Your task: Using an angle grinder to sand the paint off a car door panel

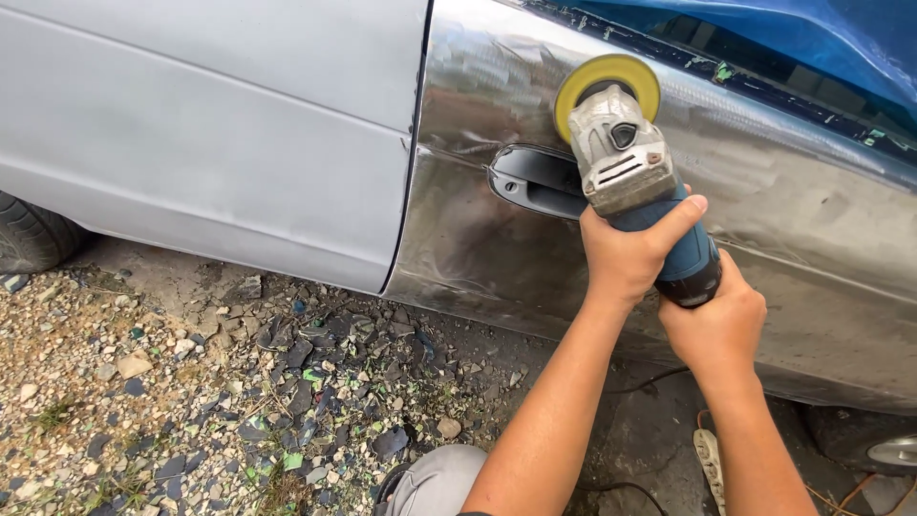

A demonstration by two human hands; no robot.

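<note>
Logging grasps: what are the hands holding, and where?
Both hold the blue-bodied angle grinder: left hand around the middle, right hand at the rear end.

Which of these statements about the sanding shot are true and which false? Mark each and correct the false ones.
1. Both hands grip the grinder. True.
2. The yellow disc sits below the door handle. False: it is above it.
3. The door panel around the handle is bare shiny metal. True.
4. The left hand holds the tool's rear end. False: the right hand does; the left grips nearer the head.
5. The ground is smooth tile. False: gravel and debris.
</note>
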